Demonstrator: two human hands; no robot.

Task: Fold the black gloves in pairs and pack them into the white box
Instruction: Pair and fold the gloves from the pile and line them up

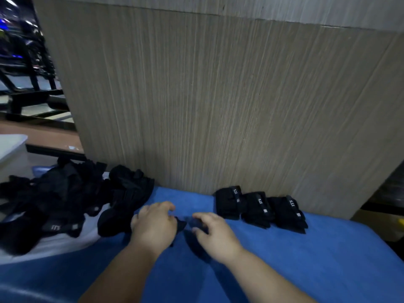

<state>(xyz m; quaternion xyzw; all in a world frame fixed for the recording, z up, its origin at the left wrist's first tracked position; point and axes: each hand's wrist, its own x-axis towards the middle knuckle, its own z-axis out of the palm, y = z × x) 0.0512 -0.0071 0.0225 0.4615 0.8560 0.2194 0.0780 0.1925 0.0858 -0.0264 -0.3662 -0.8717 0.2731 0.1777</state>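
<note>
Head view shows the left hand [153, 224] curled over a black glove [181, 225] on the blue cloth [306, 259], with dark fabric poking out past its knuckles, so it appears to grip the glove. The right hand [215, 232] has bent fingers coming down on the same glove. Blur hides whether they pinch it or only press, so I cannot tell its grasp. A pile of loose gloves [61, 197] lies just to the left, touching the left hand's side of the work. Three folded pairs [260, 208] sit in a row against the wood-grain panel [218, 106] on the right. The white box [11, 147] shows only as a corner at the far left, beyond the pile, and none of the folded pairs is in it. The main risk is mismatching. With the heap this close, a stray glove could catch in the fold or drag along. Black fabric on dim cloth also makes edges hard to line up, so a loose fold may spring open before packing.
</note>
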